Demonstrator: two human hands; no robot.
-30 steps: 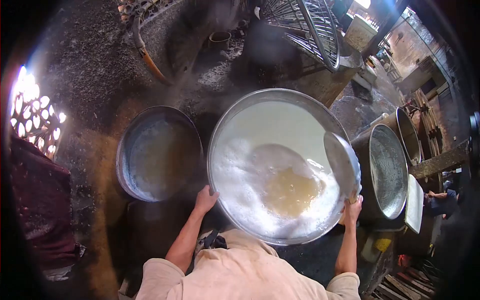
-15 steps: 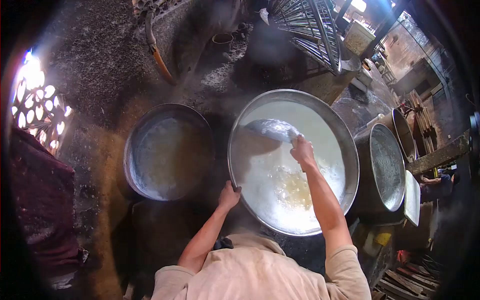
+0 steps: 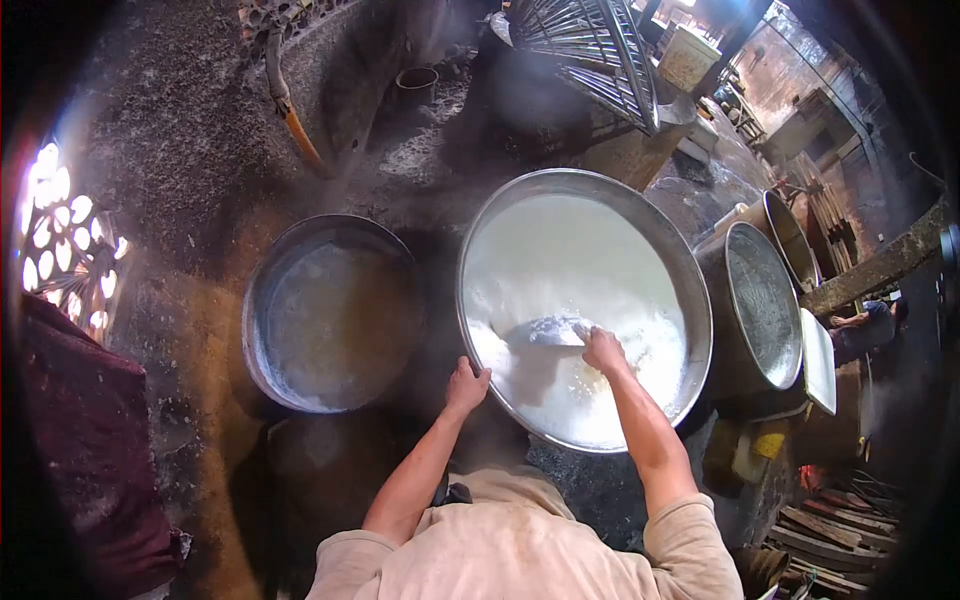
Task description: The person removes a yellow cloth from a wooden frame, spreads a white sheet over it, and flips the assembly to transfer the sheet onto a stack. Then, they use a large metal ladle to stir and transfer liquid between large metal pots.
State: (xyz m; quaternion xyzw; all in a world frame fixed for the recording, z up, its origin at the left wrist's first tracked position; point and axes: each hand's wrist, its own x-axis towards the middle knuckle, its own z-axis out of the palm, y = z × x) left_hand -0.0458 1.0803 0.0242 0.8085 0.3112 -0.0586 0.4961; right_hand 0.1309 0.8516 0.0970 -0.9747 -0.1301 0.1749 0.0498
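A large round metal pan (image 3: 703, 300) holds pale, milky liquid with froth toward its near side. Over the liquid, my right hand (image 3: 603, 352) is closed round the handle of a wide scoop (image 3: 552, 331), whose bowl lies at the surface and casts a shadow to its lower left. My left hand (image 3: 467, 386) grips the pan's rim at the lower left. Left of it stands a second round pan (image 3: 262, 365) with a shallow, brownish, cloudy content; neither hand touches that pan.
On the right stand tall metal vessels (image 3: 765, 305) beside a white board (image 3: 818, 362). Split wood (image 3: 835, 540) lies at lower right. A metal rack (image 3: 590, 50) is at the top. Part of another person (image 3: 868, 325) shows far right. Dark red cloth (image 3: 90, 440) hangs left.
My right hand has moved the scoop down toward the near side of the pan. My left hand stays on the rim. The whole view has shifted slightly.
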